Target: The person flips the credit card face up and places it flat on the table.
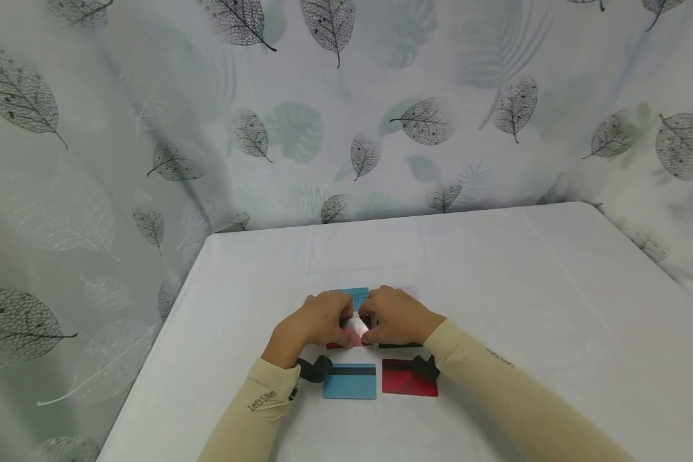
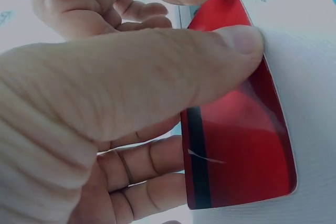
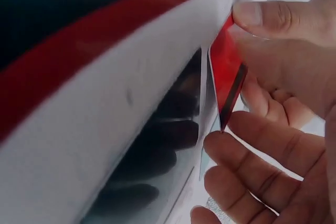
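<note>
A glossy red card (image 1: pixel 355 330) with a dark stripe is between my two hands, tilted up off the white table. My left hand (image 1: pixel 317 319) holds it by its long edges: the thumb (image 2: pixel 239 40) lies along one edge, and the fingers are on the striped side. From the other end, my right hand (image 1: pixel 401 316) pinches the same red card (image 3: pixel 224 72), thumb near one corner and fingertips at the striped edge. Just behind the hands lies a blue card (image 1: pixel 355 295). A dark card (image 1: pixel 401 346) is partly hidden beneath my right hand.
Nearer to me lie a blue card (image 1: pixel 349 385) with a dark stripe and a red card (image 1: pixel 404 382) with a dark stripe, side by side. A pale card (image 1: pixel 411 291) shows partly behind my right hand. Leaf-patterned curtains (image 1: pixel 300 128) hang around the white table (image 1: pixel 525 289).
</note>
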`<state>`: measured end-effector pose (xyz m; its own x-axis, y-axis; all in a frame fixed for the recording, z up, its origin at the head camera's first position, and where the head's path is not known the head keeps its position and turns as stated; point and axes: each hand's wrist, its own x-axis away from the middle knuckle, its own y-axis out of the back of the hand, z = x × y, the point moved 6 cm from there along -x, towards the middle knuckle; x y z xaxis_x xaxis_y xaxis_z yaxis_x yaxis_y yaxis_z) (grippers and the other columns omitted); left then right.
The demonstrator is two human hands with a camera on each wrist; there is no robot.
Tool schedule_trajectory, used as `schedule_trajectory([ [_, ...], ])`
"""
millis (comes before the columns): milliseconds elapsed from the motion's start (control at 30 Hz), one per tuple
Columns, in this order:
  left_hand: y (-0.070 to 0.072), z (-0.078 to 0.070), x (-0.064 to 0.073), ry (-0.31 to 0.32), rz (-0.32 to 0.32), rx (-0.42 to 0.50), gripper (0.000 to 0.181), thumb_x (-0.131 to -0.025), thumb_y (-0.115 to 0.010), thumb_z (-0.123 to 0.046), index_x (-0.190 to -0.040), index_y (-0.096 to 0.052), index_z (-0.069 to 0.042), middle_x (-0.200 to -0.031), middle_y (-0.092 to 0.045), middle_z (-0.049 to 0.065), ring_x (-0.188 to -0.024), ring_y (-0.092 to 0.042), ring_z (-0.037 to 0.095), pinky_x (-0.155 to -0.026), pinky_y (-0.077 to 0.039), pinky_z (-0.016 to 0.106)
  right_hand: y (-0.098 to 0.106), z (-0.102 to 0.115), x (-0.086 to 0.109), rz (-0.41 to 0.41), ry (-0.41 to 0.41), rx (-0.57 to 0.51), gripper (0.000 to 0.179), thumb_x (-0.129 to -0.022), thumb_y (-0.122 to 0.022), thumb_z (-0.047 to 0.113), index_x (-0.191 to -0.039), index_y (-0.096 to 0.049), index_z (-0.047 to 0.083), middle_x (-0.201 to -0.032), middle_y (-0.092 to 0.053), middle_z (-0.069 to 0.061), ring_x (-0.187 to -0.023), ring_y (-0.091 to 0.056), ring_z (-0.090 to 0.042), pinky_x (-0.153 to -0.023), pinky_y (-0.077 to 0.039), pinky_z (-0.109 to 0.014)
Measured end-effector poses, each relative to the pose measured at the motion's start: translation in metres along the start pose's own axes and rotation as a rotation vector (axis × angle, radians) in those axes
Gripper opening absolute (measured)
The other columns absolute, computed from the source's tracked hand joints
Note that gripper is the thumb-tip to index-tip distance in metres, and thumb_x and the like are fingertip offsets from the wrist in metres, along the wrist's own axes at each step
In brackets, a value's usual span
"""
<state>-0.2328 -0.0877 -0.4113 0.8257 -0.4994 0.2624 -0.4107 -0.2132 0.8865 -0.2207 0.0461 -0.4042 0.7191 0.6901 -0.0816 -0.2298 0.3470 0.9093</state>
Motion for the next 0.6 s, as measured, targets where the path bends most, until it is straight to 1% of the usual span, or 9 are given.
schedule_trajectory([
  [67,0.0,0.0006,-0.0004,-0.002,-0.002,0.004,0.039,-0.077,-0.094,-0.027,-0.095,-0.061,-0.017,-0.086,-0.057,-0.005,-0.085,-0.052,0.015,-0.079,-0.04,0.041,-0.001,0.0008,-0.0005,-0.001,-0.006,0.005,0.02,-0.081,-0.086,0.022,-0.097,-0.078,0.013,-0.086,-0.064,0.003,-0.082,-0.054,-0.013,-0.072,-0.048,-0.03],
  [167,0.0,0.0019,-0.0007,-0.004,-0.004,0.01,0.04,-0.077,-0.094,-0.027,-0.095,-0.06,-0.017,-0.087,-0.057,-0.005,-0.085,-0.053,0.015,-0.08,-0.041,0.041,-0.0016,0.0018,-0.0007,-0.003,-0.022,0.025,0.032,-0.079,-0.088,0.026,-0.107,-0.079,0.012,-0.091,-0.066,0.002,-0.085,-0.055,-0.014,-0.072,-0.049,-0.03],
  [233,-0.0004,0.0033,-0.0007,-0.003,-0.003,0.016,0.04,-0.077,-0.094,-0.027,-0.095,-0.06,-0.017,-0.088,-0.058,-0.005,-0.086,-0.053,0.016,-0.082,-0.041,0.042,-0.0021,0.0025,-0.001,0.0,-0.026,0.048,0.041,-0.078,-0.089,0.029,-0.114,-0.079,0.012,-0.096,-0.067,0.0,-0.088,-0.056,-0.016,-0.073,-0.051,-0.032],
  [300,-0.001,0.0049,-0.0006,0.0,-0.003,0.026,0.04,-0.077,-0.094,-0.027,-0.096,-0.061,-0.017,-0.088,-0.058,-0.005,-0.087,-0.053,0.016,-0.083,-0.041,0.042,-0.0028,0.0034,-0.0013,0.007,-0.027,0.074,0.046,-0.077,-0.089,0.031,-0.118,-0.078,0.013,-0.098,-0.067,-0.002,-0.089,-0.057,-0.017,-0.073,-0.051,-0.036],
  [433,-0.0017,0.0069,-0.0005,-0.002,-0.012,0.04,0.04,-0.077,-0.094,-0.028,-0.097,-0.061,-0.017,-0.089,-0.058,-0.005,-0.088,-0.053,0.016,-0.084,-0.042,0.043,-0.0038,0.0043,-0.0015,0.02,-0.037,0.114,0.05,-0.075,-0.089,0.032,-0.121,-0.077,0.015,-0.1,-0.066,-0.003,-0.091,-0.057,-0.019,-0.075,-0.05,-0.04],
  [600,-0.0001,0.0062,0.0004,-0.013,-0.031,0.035,0.039,-0.077,-0.094,-0.027,-0.095,-0.062,-0.016,-0.089,-0.057,-0.004,-0.087,-0.053,0.016,-0.082,-0.042,0.043,-0.0051,0.0054,-0.0012,0.011,-0.024,0.157,0.05,-0.075,-0.09,0.032,-0.121,-0.077,0.016,-0.097,-0.064,-0.002,-0.092,-0.057,-0.019,-0.076,-0.048,-0.04],
])
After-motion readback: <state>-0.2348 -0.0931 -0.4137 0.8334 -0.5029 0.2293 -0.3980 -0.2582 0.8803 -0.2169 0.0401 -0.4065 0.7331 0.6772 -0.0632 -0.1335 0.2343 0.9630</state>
